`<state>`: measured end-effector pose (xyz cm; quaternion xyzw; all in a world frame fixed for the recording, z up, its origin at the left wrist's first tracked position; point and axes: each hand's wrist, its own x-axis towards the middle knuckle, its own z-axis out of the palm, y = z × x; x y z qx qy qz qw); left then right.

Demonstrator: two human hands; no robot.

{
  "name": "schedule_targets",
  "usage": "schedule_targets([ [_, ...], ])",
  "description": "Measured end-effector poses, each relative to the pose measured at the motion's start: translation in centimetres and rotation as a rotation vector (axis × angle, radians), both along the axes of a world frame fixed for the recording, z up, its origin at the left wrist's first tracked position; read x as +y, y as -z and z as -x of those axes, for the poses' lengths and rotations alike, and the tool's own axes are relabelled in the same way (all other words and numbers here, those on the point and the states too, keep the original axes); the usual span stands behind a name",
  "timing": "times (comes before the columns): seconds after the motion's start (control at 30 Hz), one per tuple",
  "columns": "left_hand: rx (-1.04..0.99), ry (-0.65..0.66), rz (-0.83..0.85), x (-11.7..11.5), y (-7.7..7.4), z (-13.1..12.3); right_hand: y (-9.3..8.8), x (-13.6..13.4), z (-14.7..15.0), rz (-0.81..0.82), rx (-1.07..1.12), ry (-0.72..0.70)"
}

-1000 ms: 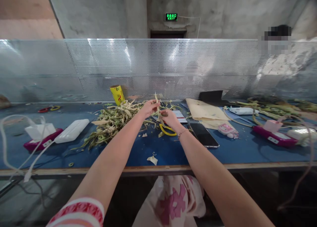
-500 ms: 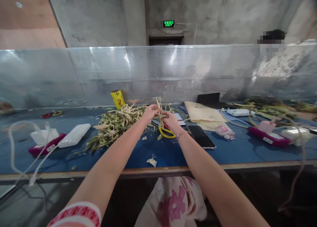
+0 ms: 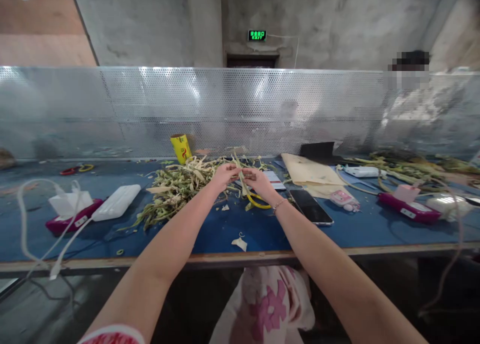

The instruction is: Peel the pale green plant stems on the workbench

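Note:
Above the blue tabletop, my left hand [image 3: 225,176] and my right hand [image 3: 258,181] meet with fingers pinched. Between their fingertips is a pale, dry plant stalk [image 3: 239,162] that stands roughly upright. Beside my left hand spreads a heap of dried, green and straw-coloured plant stalks [image 3: 174,186]. Under my right hand, the yellow handle of a pair of scissors [image 3: 258,204] shows; its blades are hidden. A small white card or booklet [image 3: 275,180] lies just behind my right hand.
Right of my hands lie a black phone [image 3: 312,207], brown paper [image 3: 313,170] and a pink pouch [image 3: 344,200]. More stalks [image 3: 408,164] and a magenta power strip [image 3: 408,207] lie farther right. Leftward are a white power bank [image 3: 117,203], cables and red-yellow scissors [image 3: 77,169]. A perforated metal screen [image 3: 240,104] stands behind.
My hands have come slightly lower, still together on the stalk, and the stalk leans a little more. The whole view has shifted slightly.

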<state>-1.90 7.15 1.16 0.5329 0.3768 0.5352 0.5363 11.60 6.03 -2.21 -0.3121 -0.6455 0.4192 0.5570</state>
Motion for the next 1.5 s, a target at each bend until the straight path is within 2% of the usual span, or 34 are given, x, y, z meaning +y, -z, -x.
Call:
schedule_targets([
  [0.3, -0.065, -0.107, 0.039, 0.3, 0.2, -0.1, 0.2, -0.3, 0.2, 0.025, -0.050, -0.015],
  [0.5, -0.084, -0.170, -0.018, 0.4, 0.6, -0.4, 0.2, -0.5, 0.3, 0.077, -0.084, 0.046],
  [0.7, -0.234, -0.255, 0.062, -0.3, -0.1, -1.1, -0.1, -0.4, -0.1, 0.188, -0.037, 0.124],
  [0.87, -0.317, -0.197, 0.101, -0.5, -0.1, -1.2, -0.1, -0.1, -0.4, 0.220, 0.022, 0.143],
  [1.17, -0.295, -0.069, 0.023, -0.3, 1.0, -1.4, 0.2, 0.3, -0.5, 0.232, 0.044, 0.130],
  [1.5, -0.285, -0.228, 0.022, -0.1, 0.6, -0.8, -0.1, -0.6, -0.1, 0.289, 0.029, 0.026],
])
